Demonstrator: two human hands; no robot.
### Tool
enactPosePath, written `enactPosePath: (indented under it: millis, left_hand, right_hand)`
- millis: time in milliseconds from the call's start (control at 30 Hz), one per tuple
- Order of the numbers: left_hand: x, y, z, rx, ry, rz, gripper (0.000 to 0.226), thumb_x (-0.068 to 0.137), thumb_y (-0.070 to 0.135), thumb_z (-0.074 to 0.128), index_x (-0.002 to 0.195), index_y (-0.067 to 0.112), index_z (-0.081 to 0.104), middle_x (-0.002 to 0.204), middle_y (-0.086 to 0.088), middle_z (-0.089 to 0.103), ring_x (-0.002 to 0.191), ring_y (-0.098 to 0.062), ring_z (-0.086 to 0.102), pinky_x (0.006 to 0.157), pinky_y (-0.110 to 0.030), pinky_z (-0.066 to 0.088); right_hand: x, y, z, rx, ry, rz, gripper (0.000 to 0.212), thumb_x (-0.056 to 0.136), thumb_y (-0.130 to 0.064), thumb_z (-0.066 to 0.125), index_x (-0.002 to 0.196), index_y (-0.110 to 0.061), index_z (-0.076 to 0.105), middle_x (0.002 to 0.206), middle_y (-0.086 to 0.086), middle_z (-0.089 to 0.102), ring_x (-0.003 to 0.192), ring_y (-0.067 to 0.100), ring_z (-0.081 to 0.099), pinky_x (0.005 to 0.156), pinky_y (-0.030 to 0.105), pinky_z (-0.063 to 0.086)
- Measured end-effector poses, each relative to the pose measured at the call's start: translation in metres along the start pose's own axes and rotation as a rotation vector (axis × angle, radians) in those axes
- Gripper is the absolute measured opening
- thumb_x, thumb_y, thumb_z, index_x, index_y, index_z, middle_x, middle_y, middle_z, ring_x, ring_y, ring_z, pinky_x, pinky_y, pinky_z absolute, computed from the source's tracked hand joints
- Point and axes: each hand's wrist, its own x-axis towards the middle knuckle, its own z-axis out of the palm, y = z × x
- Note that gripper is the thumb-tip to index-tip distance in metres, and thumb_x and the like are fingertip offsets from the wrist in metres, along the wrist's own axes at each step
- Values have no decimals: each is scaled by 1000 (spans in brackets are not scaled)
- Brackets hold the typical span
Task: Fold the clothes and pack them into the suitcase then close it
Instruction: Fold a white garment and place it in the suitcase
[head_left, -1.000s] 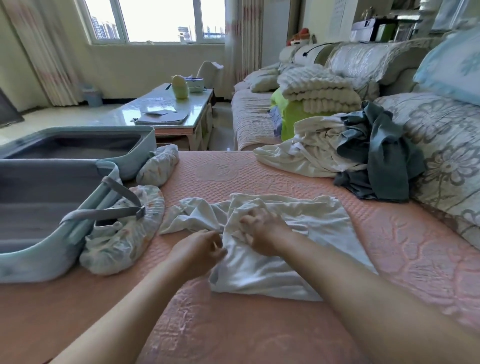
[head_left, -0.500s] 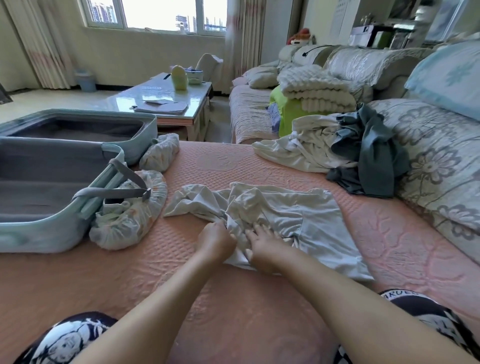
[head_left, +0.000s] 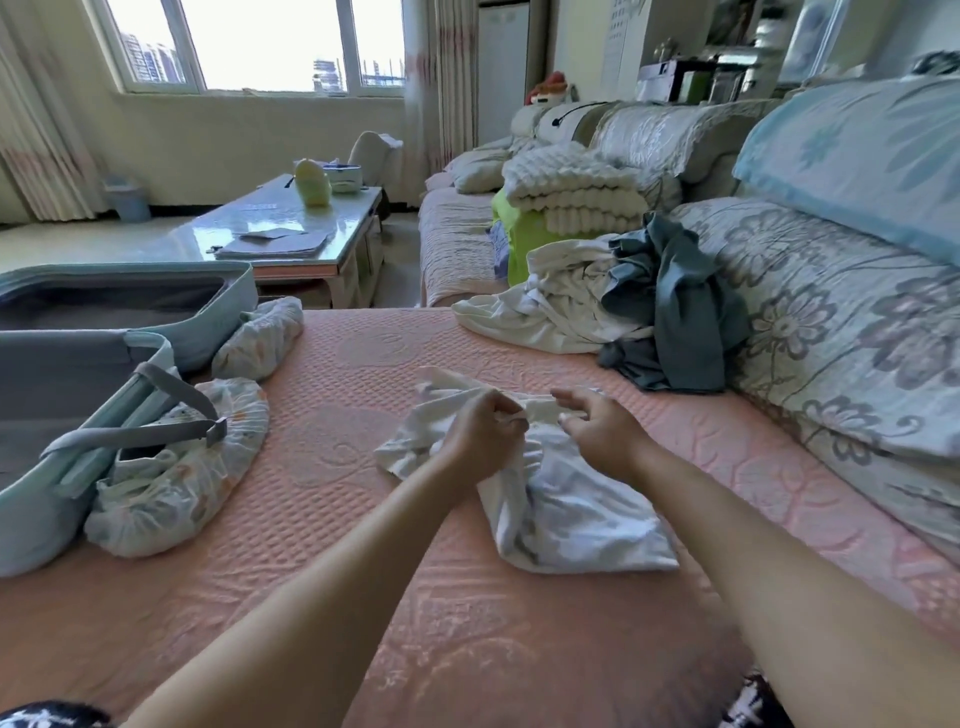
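A home living room: floral sofa (head_left: 831, 322), coffee table (head_left: 291, 228), curtained window (head_left: 260, 41).

On my feed the garment (head_left: 561, 509) lies on the cushioned seat (head_left: 337, 441) straight ahead at 12 o'clock. The open suitcase (head_left: 26, 519) sits at 9 to 10 o'clock, with two cloth bundles just beside its right edge, the near one (head_left: 176, 478) in front of the far one (head_left: 260, 338). A clothes heap (head_left: 571, 306) lies at 1 o'clock against the pillows (head_left: 831, 322) along 3 o'clock, and a folded blanket (head_left: 571, 187) sits behind it. The counter (head_left: 228, 223) stands at 11 o'clock, behind the suitcase.
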Motion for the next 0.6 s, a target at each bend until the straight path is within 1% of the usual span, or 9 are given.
enactPosePath:
  millis: [67,133,233,333,400,433,467,533,600]
  left_hand:
    - [1,16,30,23,-97,104,18,85,11,70,77,24,62,78,11,60,76,-10,57,71,-24,45]
    - [-5,25,54,157,-304,208,6,87,13,68,93,15,71,90,6,67,85,-9,60,79,-22,46]
    - [-10,18,70,338,-566,224,30,86,19,68,115,12,71,108,-2,71,99,-16,64,89,-23,49]
    - [-9,9,55,241,-373,273,21,87,4,62,103,6,75,105,-5,73,86,0,60,75,-4,39]
    - [-2,-2,35,301,-65,295,21,86,9,59,98,16,75,103,1,71,83,-3,60,73,-8,41]
    - [4,-10,23,362,34,311,25,83,15,59,103,21,72,110,2,66,93,-12,61,80,-18,46]
    - [11,-21,13,481,17,290,35,80,21,62,114,26,66,120,1,59,107,-20,57,88,-28,47]
    - [17,-34,-1,779,-179,184,68,75,37,70,138,35,44,140,1,41,127,-25,43,102,-35,41]
    - [19,-39,-4,950,-291,112,74,77,48,67,144,43,36,146,4,41,128,-24,46,100,-34,43]
  right_hand:
    - [4,17,-17,21,60,27,42,102,-15,47,142,-23,53,142,-1,56,128,14,53,109,28,39]
    - [6,35,-28,-8,69,56,40,102,-16,46,140,-25,56,142,-2,57,128,14,53,109,29,40]
    - [6,54,-32,-97,-2,87,39,101,-20,48,137,-25,60,142,-3,58,128,13,54,108,27,41]
    - [6,59,-24,-178,-49,64,36,98,-31,55,133,-28,63,137,-5,62,124,13,57,98,24,42]
    - [9,56,-14,-270,-70,-8,40,96,-40,60,134,-27,63,138,-5,61,125,14,56,99,25,42]
    - [13,53,-9,-327,-74,-39,45,94,-44,61,135,-27,61,138,-4,59,127,15,54,102,27,41]
    - [17,50,-3,-406,-74,-61,49,93,-48,61,137,-27,59,139,-3,56,128,17,51,106,30,40]
    - [26,45,9,-642,-75,-82,59,89,-54,58,141,-27,53,139,1,49,133,22,43,114,40,31]
    - [33,43,19,-838,-84,-74,74,87,-53,57,150,-20,38,143,7,42,137,28,36,118,45,23]
